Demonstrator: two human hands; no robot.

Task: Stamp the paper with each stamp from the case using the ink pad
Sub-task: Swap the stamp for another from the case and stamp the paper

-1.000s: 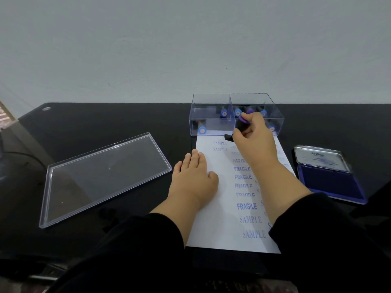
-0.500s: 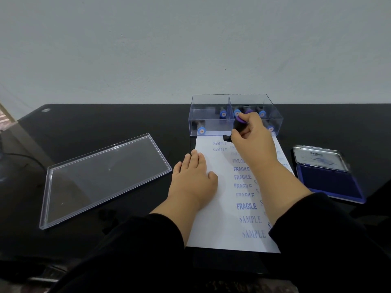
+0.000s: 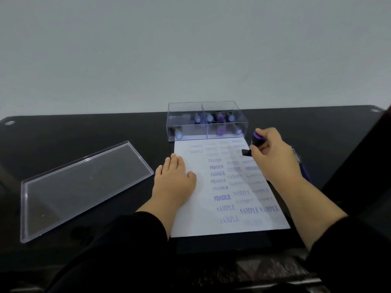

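A white paper (image 3: 198,216) covered in blue FRAGILE and SAMPLE prints lies on the black table. My left hand (image 3: 173,182) rests flat on its left part, fingers together. My right hand (image 3: 273,157) grips a black stamp with a purple top (image 3: 255,142) at the paper's upper right edge, lifted off the sheet. Behind the paper stands the clear stamp case (image 3: 188,127), holding several stamps with blue and purple tops. My right hand and forearm hide most of the blue ink pad (image 3: 304,172); only a sliver shows.
The case's clear lid (image 3: 84,187) lies flat on the table to the left of the paper. A pale wall rises behind the table. The table's front edge runs just below the paper.
My right hand has carried the purple-topped stamp from the top middle of the paper, near the case, rightward toward the ink pad. The view has shifted right. My left hand stays put.
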